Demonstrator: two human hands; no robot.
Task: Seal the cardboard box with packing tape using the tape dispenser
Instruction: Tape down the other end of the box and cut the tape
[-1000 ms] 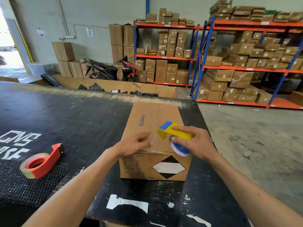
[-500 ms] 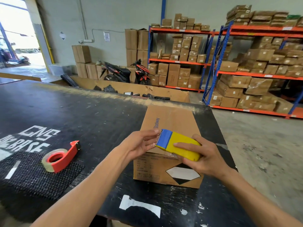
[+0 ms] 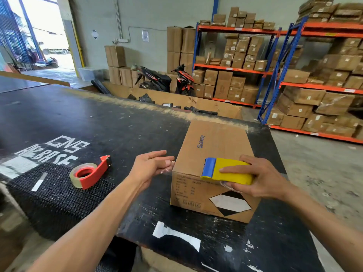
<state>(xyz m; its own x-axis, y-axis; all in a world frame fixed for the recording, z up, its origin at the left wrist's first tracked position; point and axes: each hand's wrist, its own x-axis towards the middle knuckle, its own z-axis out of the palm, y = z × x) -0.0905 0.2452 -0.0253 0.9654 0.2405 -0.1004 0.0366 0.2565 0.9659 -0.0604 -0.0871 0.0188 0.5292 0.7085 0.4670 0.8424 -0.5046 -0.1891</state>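
Holding: right hand [image 3: 261,179] grip wrapped round yellow/blue tape dispenser [image 3: 225,170], at near top edge of cardboard box [image 3: 214,154].
Left hand [image 3: 151,165]: grip spread, just beside box's left corner, pinching nothing.
Box: on black bench [image 3: 98,124], near its right end.
Spare: red tape dispenser [image 3: 90,173] on bench, well left of box.

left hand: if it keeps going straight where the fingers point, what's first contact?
Probably the cardboard box. The left hand is open, its fingers aimed right at the box's near left top edge, seemingly just short of it. Depth is uncertain; it might skim over the top toward the yellow tape dispenser.
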